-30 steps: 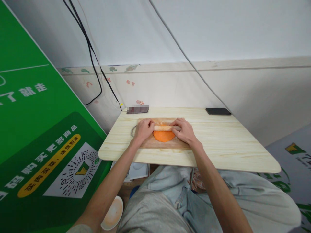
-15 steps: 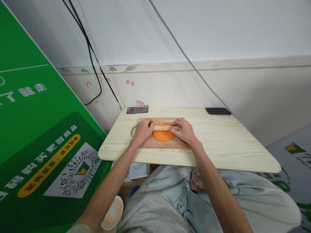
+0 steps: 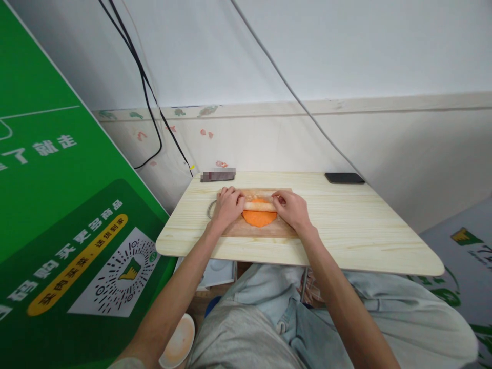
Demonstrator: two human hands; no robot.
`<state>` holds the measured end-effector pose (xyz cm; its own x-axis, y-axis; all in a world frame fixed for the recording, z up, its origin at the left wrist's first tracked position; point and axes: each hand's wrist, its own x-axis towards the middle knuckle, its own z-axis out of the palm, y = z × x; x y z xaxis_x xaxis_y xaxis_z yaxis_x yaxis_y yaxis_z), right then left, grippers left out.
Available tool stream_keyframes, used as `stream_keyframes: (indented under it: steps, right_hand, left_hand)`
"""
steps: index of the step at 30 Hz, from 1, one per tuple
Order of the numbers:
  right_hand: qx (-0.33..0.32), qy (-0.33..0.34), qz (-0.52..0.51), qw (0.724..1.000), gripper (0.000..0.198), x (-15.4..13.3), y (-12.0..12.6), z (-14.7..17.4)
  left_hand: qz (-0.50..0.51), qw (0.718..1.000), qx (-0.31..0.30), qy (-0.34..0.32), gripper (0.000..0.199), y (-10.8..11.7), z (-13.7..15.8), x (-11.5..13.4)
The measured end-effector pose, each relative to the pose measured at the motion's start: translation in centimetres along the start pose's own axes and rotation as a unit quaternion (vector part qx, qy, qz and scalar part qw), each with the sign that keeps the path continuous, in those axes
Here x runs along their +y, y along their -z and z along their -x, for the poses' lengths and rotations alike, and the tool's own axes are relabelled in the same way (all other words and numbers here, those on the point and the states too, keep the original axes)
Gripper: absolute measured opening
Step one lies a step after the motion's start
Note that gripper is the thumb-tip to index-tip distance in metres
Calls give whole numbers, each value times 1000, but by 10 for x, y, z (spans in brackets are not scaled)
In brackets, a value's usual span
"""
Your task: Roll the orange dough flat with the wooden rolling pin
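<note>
A flat round of orange dough (image 3: 260, 219) lies on a wooden cutting board (image 3: 265, 232). Across it runs a pale rolling pin (image 3: 260, 207), with dough showing on both its near and far sides. My left hand (image 3: 229, 206) is closed over the pin's left end. Over the right end is my right hand (image 3: 291, 207), its fingers curled and the thumb close to the index finger. Both hands hide the pin's ends. White flour is scattered on the board beyond the dough.
The board rests on a light wood-grain table (image 3: 346, 225). A black phone (image 3: 345, 178) lies at the back right, and a dark blurred object (image 3: 218, 176) at the back left. A white bowl (image 3: 179, 341) is below, left of my lap. A green sign (image 3: 77, 205) stands at the left.
The rolling pin has shifted slightly toward me over the dough, showing more orange on its far side. My right hand's fingers have drawn closer together. My left hand stays at its end.
</note>
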<state>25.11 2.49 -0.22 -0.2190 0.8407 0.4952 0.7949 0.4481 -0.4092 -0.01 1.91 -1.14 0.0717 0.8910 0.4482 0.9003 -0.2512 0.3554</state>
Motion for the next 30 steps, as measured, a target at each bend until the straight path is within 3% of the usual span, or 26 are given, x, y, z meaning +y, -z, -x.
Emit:
stream_keyframes:
  steps: [5,14,24,30]
  right_hand:
    - [-15,-1,32,999,25,1,-1,0]
    - [40,100,18,994,21,-11,10,2]
    - [-57,152,45,986,24,-15,12,5]
    - [-27,163,22,986,24,-13,9,3]
  left_hand:
    - [-3,1000,-3,-1,23,-1,1,0]
    - [32,999,-3,1,23,-3,-2,-4]
    - [-12,997,36,-72,18,6,4,9]
    - [-1,996,8,-86,18,11,6,16]
